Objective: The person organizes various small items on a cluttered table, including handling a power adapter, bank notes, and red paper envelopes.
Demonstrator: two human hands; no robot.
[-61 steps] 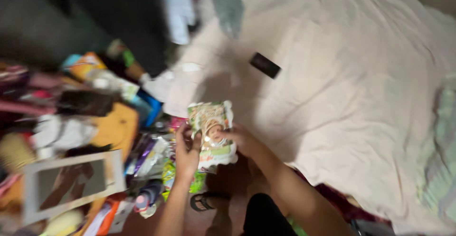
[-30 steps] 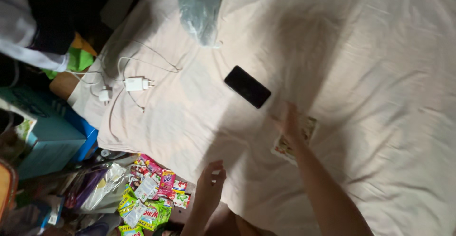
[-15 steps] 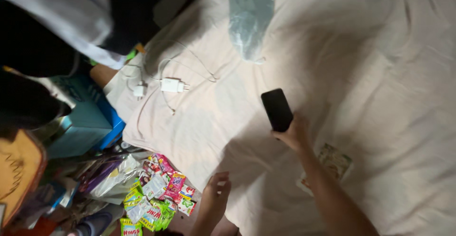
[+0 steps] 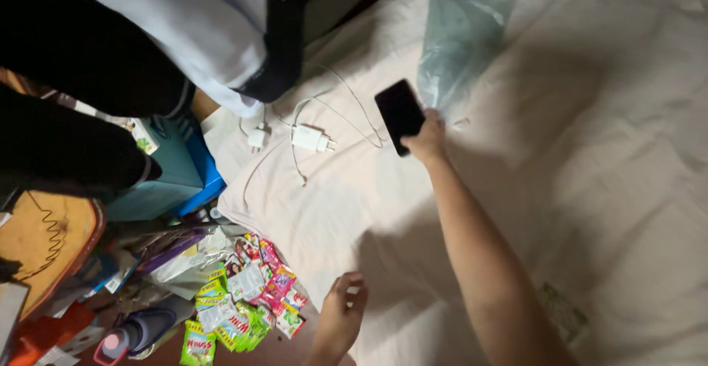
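Note:
My right hand (image 4: pixel 426 138) is stretched out over the pale bedsheet (image 4: pixel 605 152) and grips a black phone (image 4: pixel 399 115) by its lower end. The phone is held beside a white charger plug (image 4: pixel 310 139) and its looped cable (image 4: pixel 354 112). A greenish plastic bag (image 4: pixel 457 42) lies just beyond the phone. My left hand (image 4: pixel 341 314) hangs at the bed's near edge with its fingers loosely apart, holding nothing. A printed packet (image 4: pixel 564 314) lies on the sheet to the right of my right forearm, partly in shadow.
Several small colourful sachets (image 4: pixel 247 303) are heaped on the floor by the bed. A blue box (image 4: pixel 173 178) stands at the bed's corner, with dark and white clothing (image 4: pixel 184 27) hanging above it. An orange board (image 4: pixel 48 244) and a bottle (image 4: pixel 133 333) lie at the left.
My right hand put the printed packet down on the sheet, took hold of the black phone and has carried it up toward the charger and plastic bag. My left hand has stayed low.

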